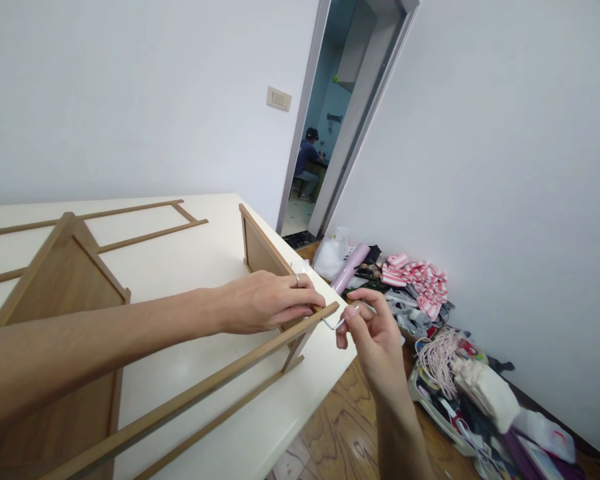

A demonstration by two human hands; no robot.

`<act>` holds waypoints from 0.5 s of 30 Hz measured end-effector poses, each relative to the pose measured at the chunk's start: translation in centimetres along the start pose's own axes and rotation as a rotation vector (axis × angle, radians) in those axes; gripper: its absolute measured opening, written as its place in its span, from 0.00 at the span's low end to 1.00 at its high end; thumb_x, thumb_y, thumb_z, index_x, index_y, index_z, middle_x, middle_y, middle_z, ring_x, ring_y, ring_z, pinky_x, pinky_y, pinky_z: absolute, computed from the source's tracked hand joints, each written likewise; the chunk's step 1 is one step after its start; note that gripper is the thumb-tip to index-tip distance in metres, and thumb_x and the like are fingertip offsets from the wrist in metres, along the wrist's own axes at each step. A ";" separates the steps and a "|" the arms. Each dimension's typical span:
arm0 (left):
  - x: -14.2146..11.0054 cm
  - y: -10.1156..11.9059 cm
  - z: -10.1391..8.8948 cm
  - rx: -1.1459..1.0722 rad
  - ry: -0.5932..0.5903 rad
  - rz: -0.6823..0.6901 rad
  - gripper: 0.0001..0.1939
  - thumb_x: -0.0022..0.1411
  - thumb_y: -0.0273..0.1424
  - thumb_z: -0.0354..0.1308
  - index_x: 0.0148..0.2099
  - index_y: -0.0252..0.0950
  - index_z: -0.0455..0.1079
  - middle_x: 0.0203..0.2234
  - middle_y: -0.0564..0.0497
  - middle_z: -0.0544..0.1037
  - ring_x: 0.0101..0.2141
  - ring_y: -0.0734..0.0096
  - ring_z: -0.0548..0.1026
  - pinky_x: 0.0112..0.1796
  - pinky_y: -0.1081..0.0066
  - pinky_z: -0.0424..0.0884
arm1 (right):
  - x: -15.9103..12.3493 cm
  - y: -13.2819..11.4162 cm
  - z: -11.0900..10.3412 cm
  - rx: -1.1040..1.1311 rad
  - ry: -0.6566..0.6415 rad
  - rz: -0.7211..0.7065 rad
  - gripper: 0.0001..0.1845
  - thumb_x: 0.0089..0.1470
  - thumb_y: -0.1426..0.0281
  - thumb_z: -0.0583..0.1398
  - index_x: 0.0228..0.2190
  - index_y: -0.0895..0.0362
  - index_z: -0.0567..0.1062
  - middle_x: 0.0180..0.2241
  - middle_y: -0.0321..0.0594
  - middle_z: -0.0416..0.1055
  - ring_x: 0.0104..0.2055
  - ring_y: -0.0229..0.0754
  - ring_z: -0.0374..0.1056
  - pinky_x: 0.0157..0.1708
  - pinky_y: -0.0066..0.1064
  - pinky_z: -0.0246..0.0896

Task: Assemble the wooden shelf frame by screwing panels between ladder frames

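Note:
My left hand [275,300], with a ring on one finger, grips the top corner of an upright wooden panel [265,247] where it meets a long wooden rail [220,372]. Between the thumb and fingers of my right hand [373,330] is a thin, bent metal hex key [336,325]. Its far end reaches the outer end of the rail; the fastener there is too small to make out. A second framed wooden panel [55,320] stands at the left, partly behind my left forearm. A ladder-like wooden frame [150,240] lies behind it.
The white table [195,267] bears the wooden parts, its right edge just under my hands. On the wooden floor [330,420] to the right lie piled clothes [415,280], bags and a full bin [440,417]. Through the doorway a person [307,160] sits.

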State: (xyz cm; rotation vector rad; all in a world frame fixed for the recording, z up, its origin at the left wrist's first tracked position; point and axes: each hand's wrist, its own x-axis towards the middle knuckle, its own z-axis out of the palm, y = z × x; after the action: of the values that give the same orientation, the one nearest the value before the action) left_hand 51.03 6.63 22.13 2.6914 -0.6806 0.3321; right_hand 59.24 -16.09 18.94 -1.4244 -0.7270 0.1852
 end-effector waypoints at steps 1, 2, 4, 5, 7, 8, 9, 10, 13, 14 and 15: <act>0.0 0.0 0.0 -0.003 0.002 0.004 0.16 0.78 0.32 0.49 0.62 0.46 0.70 0.55 0.50 0.77 0.41 0.69 0.81 0.38 0.72 0.74 | 0.0 0.1 0.0 0.031 -0.004 0.030 0.17 0.63 0.54 0.65 0.42 0.52 0.68 0.19 0.24 0.68 0.18 0.33 0.64 0.21 0.24 0.59; 0.0 0.0 0.0 -0.004 0.004 0.007 0.16 0.78 0.33 0.49 0.62 0.46 0.70 0.54 0.50 0.77 0.42 0.69 0.81 0.38 0.72 0.74 | 0.0 0.2 0.0 0.060 -0.002 0.057 0.17 0.62 0.54 0.65 0.41 0.52 0.68 0.19 0.24 0.67 0.18 0.32 0.63 0.20 0.24 0.56; 0.0 0.1 -0.1 -0.002 -0.005 0.009 0.16 0.78 0.33 0.48 0.62 0.46 0.70 0.54 0.49 0.77 0.42 0.69 0.81 0.39 0.72 0.74 | -0.4 0.6 -0.3 0.105 0.031 0.087 0.17 0.61 0.54 0.65 0.40 0.53 0.69 0.19 0.23 0.64 0.17 0.31 0.60 0.19 0.23 0.51; 0.0 0.1 -0.2 -0.001 -0.013 0.005 0.16 0.78 0.34 0.48 0.63 0.46 0.70 0.54 0.49 0.77 0.42 0.69 0.81 0.40 0.72 0.74 | -0.6 0.8 -0.6 0.120 0.057 0.093 0.18 0.61 0.54 0.65 0.39 0.53 0.69 0.19 0.23 0.63 0.17 0.31 0.59 0.19 0.23 0.50; 0.0 0.3 -0.3 -0.004 -0.034 -0.012 0.17 0.79 0.34 0.48 0.63 0.46 0.70 0.54 0.49 0.77 0.42 0.68 0.81 0.41 0.71 0.74 | -1.4 1.3 -1.2 0.137 0.105 0.096 0.18 0.60 0.53 0.66 0.38 0.53 0.70 0.19 0.23 0.62 0.17 0.30 0.57 0.18 0.23 0.48; 0.0 0.4 -0.4 -0.011 -0.045 -0.023 0.17 0.79 0.34 0.47 0.63 0.46 0.70 0.54 0.49 0.76 0.42 0.68 0.80 0.42 0.71 0.74 | -1.8 1.5 -1.6 0.137 0.121 0.101 0.19 0.60 0.52 0.66 0.38 0.54 0.71 0.18 0.23 0.61 0.17 0.31 0.57 0.18 0.23 0.48; 0.0 0.5 -0.5 -0.020 -0.054 -0.035 0.17 0.79 0.34 0.47 0.63 0.45 0.70 0.53 0.49 0.76 0.42 0.68 0.80 0.42 0.70 0.74 | -2.3 1.7 -2.0 0.131 0.130 0.111 0.19 0.59 0.52 0.66 0.38 0.54 0.72 0.18 0.24 0.62 0.17 0.31 0.57 0.18 0.23 0.49; 0.0 0.6 -0.6 -0.032 -0.060 -0.046 0.17 0.79 0.34 0.47 0.62 0.45 0.70 0.53 0.49 0.76 0.41 0.68 0.80 0.43 0.70 0.73 | -2.9 1.9 -2.4 0.122 0.137 0.124 0.19 0.59 0.52 0.67 0.37 0.54 0.73 0.18 0.25 0.62 0.17 0.32 0.58 0.18 0.24 0.49; 0.0 0.9 -0.9 -0.077 -0.078 -0.077 0.16 0.79 0.35 0.46 0.60 0.43 0.71 0.52 0.48 0.76 0.41 0.69 0.79 0.43 0.71 0.72 | -4.4 2.4 -3.6 0.098 0.157 0.167 0.20 0.56 0.50 0.68 0.35 0.54 0.74 0.18 0.27 0.62 0.18 0.33 0.59 0.18 0.24 0.51; 0.1 1.0 -1.1 -0.086 -0.088 -0.086 0.16 0.79 0.35 0.46 0.60 0.43 0.71 0.52 0.48 0.76 0.41 0.69 0.79 0.44 0.71 0.72 | -4.9 2.5 -3.9 0.093 0.156 0.185 0.21 0.56 0.50 0.68 0.35 0.54 0.75 0.18 0.27 0.62 0.18 0.33 0.59 0.18 0.24 0.51; 0.2 1.1 -1.3 -0.089 -0.102 -0.091 0.16 0.79 0.35 0.46 0.60 0.43 0.71 0.53 0.48 0.76 0.43 0.69 0.79 0.45 0.71 0.72 | -5.4 2.6 -4.2 0.092 0.151 0.204 0.21 0.55 0.50 0.68 0.34 0.54 0.75 0.17 0.27 0.62 0.18 0.34 0.59 0.18 0.25 0.52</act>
State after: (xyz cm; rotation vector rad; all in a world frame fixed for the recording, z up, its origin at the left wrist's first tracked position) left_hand 50.47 6.16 23.71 2.6583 -0.5838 0.1393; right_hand 58.19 -22.04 14.76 -1.4073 -0.4436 0.2626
